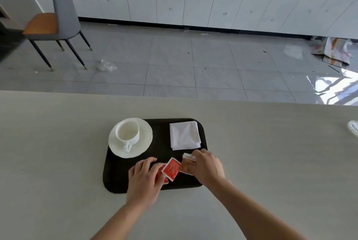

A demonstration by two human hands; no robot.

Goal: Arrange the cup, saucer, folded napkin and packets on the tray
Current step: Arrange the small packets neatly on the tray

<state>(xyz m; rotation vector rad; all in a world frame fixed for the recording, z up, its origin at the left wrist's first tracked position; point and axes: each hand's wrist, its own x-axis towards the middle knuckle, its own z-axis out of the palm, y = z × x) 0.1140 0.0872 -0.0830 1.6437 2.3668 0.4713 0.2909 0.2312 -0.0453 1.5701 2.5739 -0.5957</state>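
A black tray (160, 129) lies on the table. An empty white cup (127, 130) stands on a white saucer (143, 143) over the tray's far left corner. A folded white napkin (184, 135) lies at the far right of the tray. Near the front edge a red packet (171, 168) lies flat in the middle. My left hand (144, 179) rests its fingers on another red packet (160, 176), mostly hidden beneath them. My right hand (208, 167) pinches a brown packet (187, 163) just right of the middle red one.
The pale table (58, 152) runs wide on both sides of the tray; its far edge is just beyond it. A clear plastic object (353, 127) sits at the table's right edge. Beyond are a grey floor, a chair (62, 11) and white cabinets.
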